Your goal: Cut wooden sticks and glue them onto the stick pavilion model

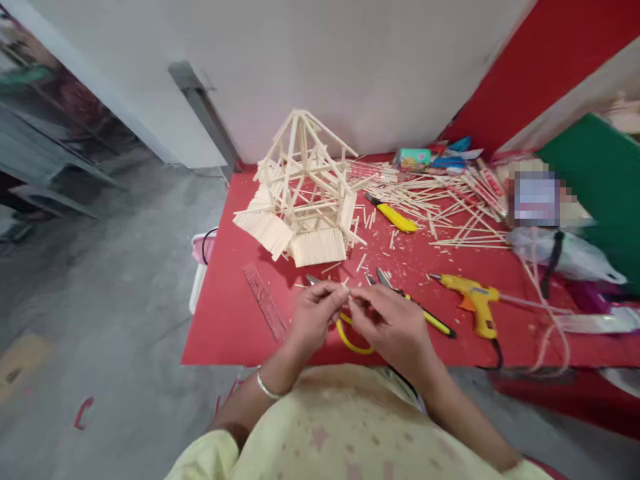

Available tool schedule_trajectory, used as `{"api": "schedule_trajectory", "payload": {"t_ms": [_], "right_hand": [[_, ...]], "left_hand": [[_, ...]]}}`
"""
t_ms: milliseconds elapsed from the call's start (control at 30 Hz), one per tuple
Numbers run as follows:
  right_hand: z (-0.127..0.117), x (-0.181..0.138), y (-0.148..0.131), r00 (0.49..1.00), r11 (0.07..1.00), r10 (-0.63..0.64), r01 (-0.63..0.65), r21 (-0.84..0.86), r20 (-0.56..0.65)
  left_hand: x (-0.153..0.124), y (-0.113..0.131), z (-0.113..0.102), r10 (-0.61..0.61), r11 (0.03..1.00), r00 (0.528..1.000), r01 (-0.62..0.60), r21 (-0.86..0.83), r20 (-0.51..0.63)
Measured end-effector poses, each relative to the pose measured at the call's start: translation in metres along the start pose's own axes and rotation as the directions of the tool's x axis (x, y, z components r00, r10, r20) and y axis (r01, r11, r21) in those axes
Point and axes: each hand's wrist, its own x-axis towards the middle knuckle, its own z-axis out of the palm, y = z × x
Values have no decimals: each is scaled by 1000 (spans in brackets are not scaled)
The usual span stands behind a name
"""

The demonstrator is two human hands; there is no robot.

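Note:
My left hand (320, 310) and my right hand (387, 320) meet fingertip to fingertip above the front of the red table (213, 320). Both are closed in a pinch, and whatever lies between the fingers is too small to make out. Just beyond them stands a model (317, 247) built of thin wooden sticks, with a peaked open frame and slatted panels round its base. Under my hands lie scissors with yellow handles (354, 345), partly covered. Pliers with yellow-and-black handles (437, 323) rest beside my right hand.
A clear ruler (265, 301) lies left of my hands. Rightward are a yellow glue gun (473, 297) with its cord and a yellow box cutter (397, 217). Loose sticks (425, 193) spread over the back, near plastic bags (575, 253). A wall (340, 67) rises behind.

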Motion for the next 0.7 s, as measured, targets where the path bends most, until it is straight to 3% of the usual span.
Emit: {"api": "schedule_trajectory", "payload": {"t_ms": [200,367,700], "right_hand": [[34,8,-12,999,993,32,-37,113,42],[50,24,-23,999,992,15,-20,128,44],[72,24,-14,972,965,-226,215,-150,-59]], "left_hand": [[-3,20,-23,72,995,989,-80,-55,-132],[2,38,-35,118,990,980,-128,-51,-159],[14,53,-48,93,993,984,-102,-53,-151]]}}
